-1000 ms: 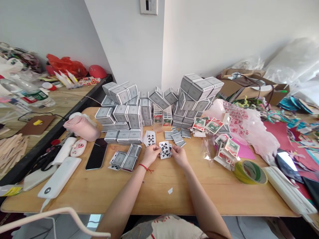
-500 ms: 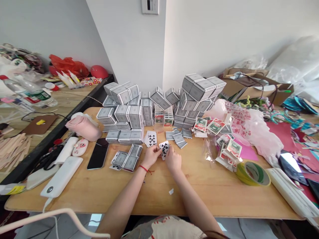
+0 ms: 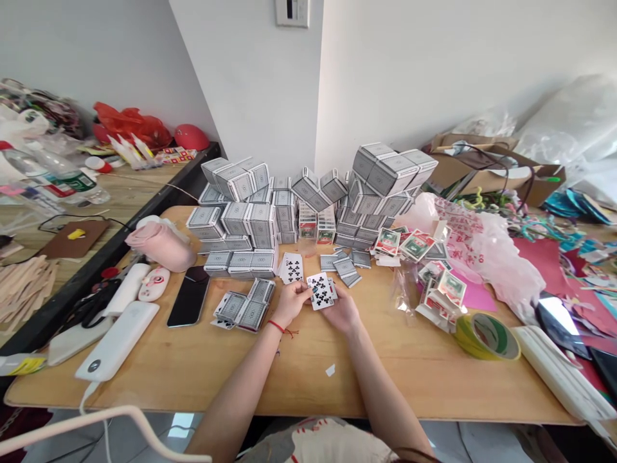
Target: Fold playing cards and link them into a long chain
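Note:
My left hand point(image 3: 292, 303) pinches the left edge of a ten of clubs playing card point(image 3: 320, 291), held face up just above the table. Behind that card, my right hand point(image 3: 343, 312) has its palm turned up and its fingers around the right side, where part of another card shows. How many cards lie beneath cannot be seen. A small pile of face-up cards point(image 3: 292, 267) rests just beyond my left hand. Several grey-backed cards point(image 3: 346, 265) lie loose past my right hand. Left of my left hand are more grey-backed stacks point(image 3: 247, 305).
Folded grey cards form a stacked structure point(image 3: 250, 218) along the back. Red-and-green card boxes point(image 3: 418, 244) and yellow tape point(image 3: 488, 335) lie to the right. A phone point(image 3: 189, 297), a power bank point(image 3: 118, 342) and a pink roll point(image 3: 161, 244) sit left. A paper scrap point(image 3: 330, 370) lies in front.
My right hand has rolled from a pinch on the card's right edge to palm up beneath it. The ten of clubs now faces up more fully, with another card's edge showing behind.

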Demonstrator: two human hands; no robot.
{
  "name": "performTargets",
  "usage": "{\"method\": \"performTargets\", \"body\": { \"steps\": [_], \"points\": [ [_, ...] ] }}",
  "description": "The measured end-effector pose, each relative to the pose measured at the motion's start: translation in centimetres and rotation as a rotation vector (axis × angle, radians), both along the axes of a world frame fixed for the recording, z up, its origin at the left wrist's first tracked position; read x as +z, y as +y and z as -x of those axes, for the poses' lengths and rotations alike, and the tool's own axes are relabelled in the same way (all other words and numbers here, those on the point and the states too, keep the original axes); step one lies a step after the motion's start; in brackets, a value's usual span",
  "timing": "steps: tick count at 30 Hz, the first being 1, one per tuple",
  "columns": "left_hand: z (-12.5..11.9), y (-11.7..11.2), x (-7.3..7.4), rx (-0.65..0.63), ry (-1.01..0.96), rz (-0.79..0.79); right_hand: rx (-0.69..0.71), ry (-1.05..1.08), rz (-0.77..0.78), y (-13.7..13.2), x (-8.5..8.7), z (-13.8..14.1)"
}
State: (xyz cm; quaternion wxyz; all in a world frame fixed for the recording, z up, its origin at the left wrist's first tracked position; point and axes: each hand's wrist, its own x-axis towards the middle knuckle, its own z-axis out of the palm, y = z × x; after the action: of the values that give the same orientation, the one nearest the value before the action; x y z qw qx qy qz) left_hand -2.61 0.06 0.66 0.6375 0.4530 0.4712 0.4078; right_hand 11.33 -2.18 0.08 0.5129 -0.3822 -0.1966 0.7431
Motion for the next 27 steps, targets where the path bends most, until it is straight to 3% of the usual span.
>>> {"method": "performTargets", "body": {
  "steps": [5,8,15,27],
  "points": [
    [0.1,-0.1,0.2,0.000,-0.017,0.012,0.029,0.333,-0.009,-0.4,0.3,0.9],
    [0.1,-0.1,0.4,-0.006,-0.030,0.026,0.005,0.369,0.016,-0.5,-0.2,0.8],
    [0.1,-0.1,0.7,-0.006,-0.026,0.032,-0.047,0.194,0.023,-0.2,-1.2,0.6],
    [0.2,-0.1,0.5,-0.027,-0.062,0.037,-0.126,-0.115,-0.036,-0.2,-0.1,1.5]
  ]
}}
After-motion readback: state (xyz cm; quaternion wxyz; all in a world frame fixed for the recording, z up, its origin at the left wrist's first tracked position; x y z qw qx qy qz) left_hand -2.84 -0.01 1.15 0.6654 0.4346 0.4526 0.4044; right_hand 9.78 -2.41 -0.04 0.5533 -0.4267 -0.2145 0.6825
